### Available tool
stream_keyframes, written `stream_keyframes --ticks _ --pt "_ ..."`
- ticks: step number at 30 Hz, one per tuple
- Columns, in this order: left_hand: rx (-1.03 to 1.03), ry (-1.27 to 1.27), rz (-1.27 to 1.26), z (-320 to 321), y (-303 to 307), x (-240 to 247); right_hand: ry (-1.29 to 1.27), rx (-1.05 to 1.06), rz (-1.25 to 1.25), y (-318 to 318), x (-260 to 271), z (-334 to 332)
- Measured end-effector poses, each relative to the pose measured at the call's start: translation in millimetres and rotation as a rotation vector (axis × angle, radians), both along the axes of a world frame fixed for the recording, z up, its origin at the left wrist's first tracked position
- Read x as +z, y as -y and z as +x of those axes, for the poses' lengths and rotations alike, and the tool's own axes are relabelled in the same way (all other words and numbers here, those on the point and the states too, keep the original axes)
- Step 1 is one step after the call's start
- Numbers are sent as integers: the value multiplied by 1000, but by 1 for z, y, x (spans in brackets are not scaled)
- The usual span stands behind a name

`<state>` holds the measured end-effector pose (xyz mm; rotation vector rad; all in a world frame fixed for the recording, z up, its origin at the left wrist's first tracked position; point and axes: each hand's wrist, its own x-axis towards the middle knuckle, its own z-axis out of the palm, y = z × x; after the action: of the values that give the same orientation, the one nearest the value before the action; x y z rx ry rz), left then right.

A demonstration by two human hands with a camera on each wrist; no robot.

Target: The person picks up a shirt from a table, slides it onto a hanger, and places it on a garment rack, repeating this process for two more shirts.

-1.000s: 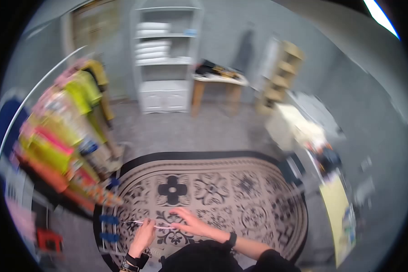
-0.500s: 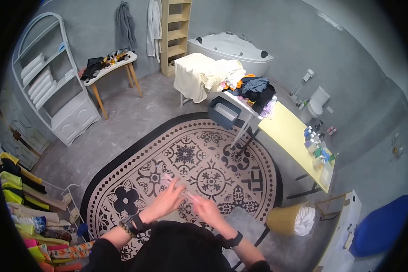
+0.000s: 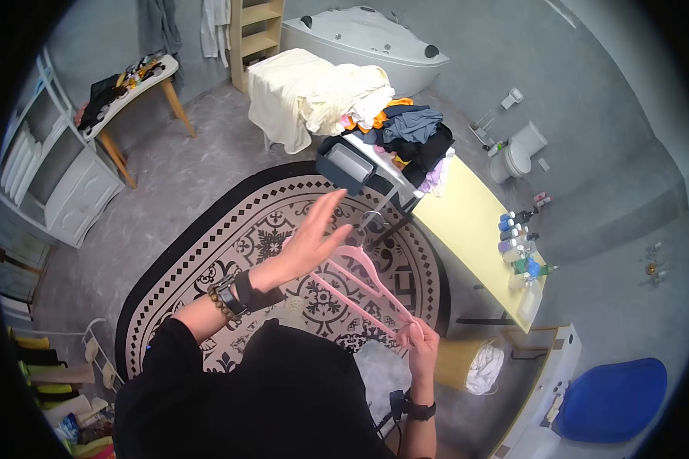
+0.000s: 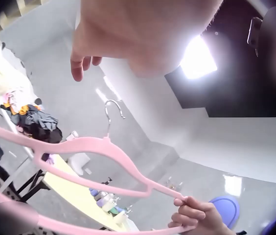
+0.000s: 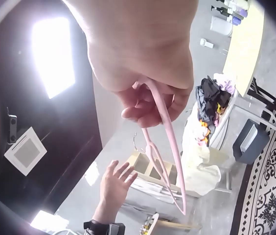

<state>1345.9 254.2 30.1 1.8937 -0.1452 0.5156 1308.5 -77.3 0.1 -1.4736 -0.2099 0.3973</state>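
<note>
A pink clothes hanger (image 3: pixel 371 269) with a metal hook (image 4: pixel 109 115) is held up in front of the body. My right hand (image 3: pixel 419 342) grips one of its ends, fingers curled round the corner, as the right wrist view also shows. My left hand (image 3: pixel 306 245) is spread with straight fingers over the other end and covers part of it in the head view. The left wrist view shows the hanger's shoulder and inner bar (image 4: pixel 94 182) below that hand. No garment hangs on it.
Ahead, a clothes pile (image 3: pixel 417 134) and cream cloth (image 3: pixel 298 92) cover a white table. Beside it stand a yellow table (image 3: pixel 467 222) with bottles and a dark bin (image 3: pixel 346 164). A wicker basket (image 3: pixel 455 363) is at right, a garment rack (image 3: pixel 46 333) at left.
The head view has swung right, away from the garment rack. The hands, earlier close together at the thin pale hanger, are now apart; the hanger has turned broadside, with the right hand at its end.
</note>
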Motion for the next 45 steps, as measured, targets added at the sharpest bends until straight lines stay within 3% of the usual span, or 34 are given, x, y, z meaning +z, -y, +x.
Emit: stream_keyframes --ticks 3,5,7,8,13,16,18,20,23,24,26,29,31,34,36,38,41,45 --pt "-47 -22 185 63 2 9 12 13 -8 0 2 37" --pt "-79 52 138 103 3 10 15 18 -24 -1 -1 62" --pt "-308 -388 66 136 2 18 -26 40 -36 1 -4 87" --pt "-286 -256 49 152 8 13 -26 34 -38 2 -5 102" --pt "-397 -337 233 243 12 -5 -51 -33 -60 27 -31 196" --pt "-486 -436 266 303 23 -27 96 -231 -327 44 -31 274" --pt "-542 -494 141 340 35 -28 440 -345 -495 64 -33 331" --pt "-553 -501 51 370 55 -28 638 -588 -712 69 -11 379" --pt "-495 -449 -14 418 88 -19 685 -821 -712 80 8 436" --pt "-506 -447 -101 434 98 -19 676 -818 -712 80 4 446" --pt "-517 -494 -259 466 115 -31 587 -456 -647 76 -6 461" --pt "-567 -434 -404 507 139 -34 556 -224 -573 21 -16 470" --pt "-557 -447 -565 528 153 -31 588 -218 -605 -4 -31 478" --pt "-627 -500 -642 554 159 -37 -83 -151 -353 -16 -52 495" --pt "-720 -507 -600 571 151 -47 23 -251 -415 -24 -60 501" --pt "-680 -526 -591 586 138 -57 141 -347 -482 -30 -59 514" --pt "-631 -548 -543 609 120 -72 694 -491 -939 -45 -34 531" --pt "-571 -591 -492 617 111 -67 281 -350 -823 -58 -62 559"
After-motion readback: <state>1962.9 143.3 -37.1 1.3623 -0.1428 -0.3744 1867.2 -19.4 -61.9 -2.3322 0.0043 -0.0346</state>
